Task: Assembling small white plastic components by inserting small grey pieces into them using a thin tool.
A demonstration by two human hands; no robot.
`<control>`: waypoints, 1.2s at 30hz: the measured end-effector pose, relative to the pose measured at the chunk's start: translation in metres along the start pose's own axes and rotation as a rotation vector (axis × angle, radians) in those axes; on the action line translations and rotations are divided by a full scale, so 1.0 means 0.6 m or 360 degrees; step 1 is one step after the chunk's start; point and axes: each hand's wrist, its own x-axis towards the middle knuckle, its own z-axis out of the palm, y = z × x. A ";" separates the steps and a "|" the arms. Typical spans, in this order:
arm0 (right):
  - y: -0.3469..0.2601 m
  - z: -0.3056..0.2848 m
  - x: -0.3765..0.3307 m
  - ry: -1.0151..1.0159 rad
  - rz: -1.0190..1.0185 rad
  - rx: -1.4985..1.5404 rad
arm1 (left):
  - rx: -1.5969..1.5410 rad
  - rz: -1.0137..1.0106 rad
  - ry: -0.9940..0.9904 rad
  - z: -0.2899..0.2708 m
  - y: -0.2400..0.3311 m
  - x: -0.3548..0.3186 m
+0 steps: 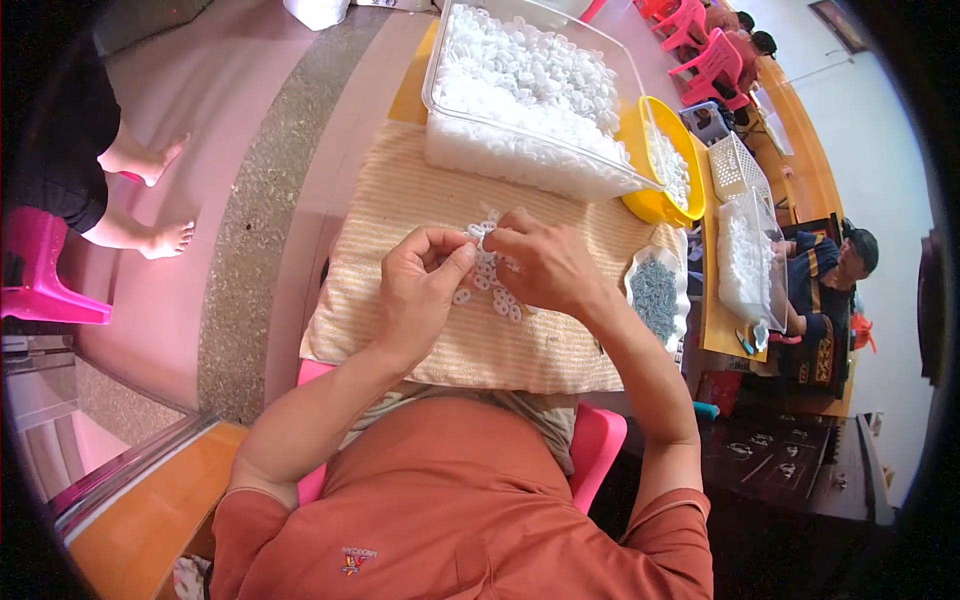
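Only the head view to go on here. The left hand (420,290) has thumb and forefinger brought together at the tips; the right hand (550,262) is curled in, fingers pointing down, right across from it. Honestly can't tell if either one has a piece pinched, the tips are too crowded.

The small white links (508,304) sit in a loose patch on the striped cloth (375,215), pretty much between the two hands. From the left hand they're around 2 to 3 o'clock, from the right about 9. The patch runs lengthwise roughly 12 to 5. Right hand's nearer, it actually covers part of the patch; one stray link lies just beside the left.

Going round from the patch: clear bin (530,172) at 12 to 1, yellow basin (650,207) at 2, wavy-edged dish (683,290) of dark bits near 3.
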 end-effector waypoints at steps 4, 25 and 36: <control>-0.006 0.009 -0.008 -0.0046 -0.0042 -0.0268 | 0.0091 0.0056 0.0020 -0.002 -0.004 -0.001; -0.013 0.013 -0.029 0.0164 -0.0058 -0.0203 | 0.0123 0.0087 -0.0001 -0.007 -0.012 0.008; -0.020 -0.013 -0.053 0.0343 0.0051 -0.0027 | 0.0166 0.0045 0.0012 -0.011 -0.010 0.010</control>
